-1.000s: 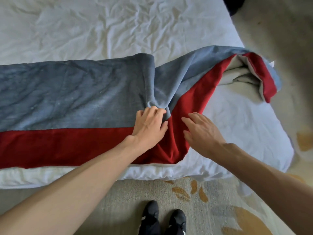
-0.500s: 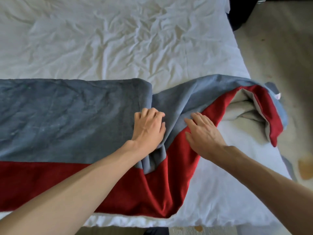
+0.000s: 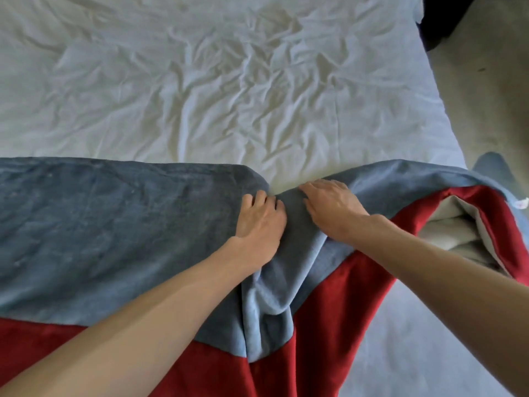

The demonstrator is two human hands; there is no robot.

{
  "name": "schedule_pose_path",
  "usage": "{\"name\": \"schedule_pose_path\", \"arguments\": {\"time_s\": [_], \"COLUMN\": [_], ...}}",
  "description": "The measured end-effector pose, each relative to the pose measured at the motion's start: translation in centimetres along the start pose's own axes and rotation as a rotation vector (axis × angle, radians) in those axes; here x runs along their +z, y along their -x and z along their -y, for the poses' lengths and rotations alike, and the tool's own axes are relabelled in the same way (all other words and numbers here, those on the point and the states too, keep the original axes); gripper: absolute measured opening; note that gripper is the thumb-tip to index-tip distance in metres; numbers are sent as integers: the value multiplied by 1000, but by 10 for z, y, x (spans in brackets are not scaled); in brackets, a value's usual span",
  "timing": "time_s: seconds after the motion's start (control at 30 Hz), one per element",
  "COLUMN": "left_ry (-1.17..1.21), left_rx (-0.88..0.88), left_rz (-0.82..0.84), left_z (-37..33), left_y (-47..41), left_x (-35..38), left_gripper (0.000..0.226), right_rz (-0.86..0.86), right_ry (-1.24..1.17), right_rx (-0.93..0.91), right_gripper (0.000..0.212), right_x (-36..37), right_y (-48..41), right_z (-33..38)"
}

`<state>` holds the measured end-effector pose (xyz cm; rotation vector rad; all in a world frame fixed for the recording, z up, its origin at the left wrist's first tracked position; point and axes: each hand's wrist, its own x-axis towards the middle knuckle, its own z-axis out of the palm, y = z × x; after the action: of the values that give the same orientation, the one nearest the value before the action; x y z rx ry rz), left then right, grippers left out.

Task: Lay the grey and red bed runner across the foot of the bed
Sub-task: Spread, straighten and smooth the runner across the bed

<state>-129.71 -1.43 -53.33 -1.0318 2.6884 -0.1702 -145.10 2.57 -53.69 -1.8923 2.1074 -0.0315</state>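
The grey and red bed runner (image 3: 114,224) lies across the near end of the bed (image 3: 200,96), flat on the left with its red band nearest me. At the middle it bunches into a deep fold. My left hand (image 3: 262,222) rests on the grey part with its fingers curled into that fold. Just to its right, my right hand (image 3: 332,209) lies palm down on the grey cloth, fingers reaching to the runner's far edge. The right end is rumpled and turned over at the bed's corner, showing its white underside (image 3: 452,227).
The white sheet beyond the runner is heavily wrinkled. The bed's right edge runs diagonally, with beige carpet (image 3: 486,96) past it. A dark object (image 3: 440,21) stands on the floor at the top right. A small white tag (image 3: 521,203) shows on the runner's right end.
Both hands have moved up the runner from the red band toward its far grey edge. My right hand went from the red band onto the grey. The view has tilted closer over the bed.
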Motion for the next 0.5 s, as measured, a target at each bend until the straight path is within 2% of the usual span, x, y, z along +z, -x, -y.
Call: {"name": "schedule_pose_path", "arguments": {"time_s": [0.07,0.17,0.27,0.33,0.5], "left_ry": [-25,-31,-3,-9,19], "left_rx": [1,0,-63,-101,-84], "left_rz": [11,-10,2,23,25], "left_z": [1,4,10,13,13], "left_y": [-6,-15,-23,-27,-47], "left_x": [2,6,9,9,-5], "left_gripper": [41,42,40,33,21], "right_rz": [73,154,202,191,72], "right_ry": [42,89,99,96,121], "right_rx": [-32,-77,-77,-39,22], "right_gripper": [27,38,22,7,2], "right_x": [-3,2,3,-1,-28], "right_y": [-19,-37,-42,-40,-24], "right_z": [-4,-7,-9,-17,-48]}}
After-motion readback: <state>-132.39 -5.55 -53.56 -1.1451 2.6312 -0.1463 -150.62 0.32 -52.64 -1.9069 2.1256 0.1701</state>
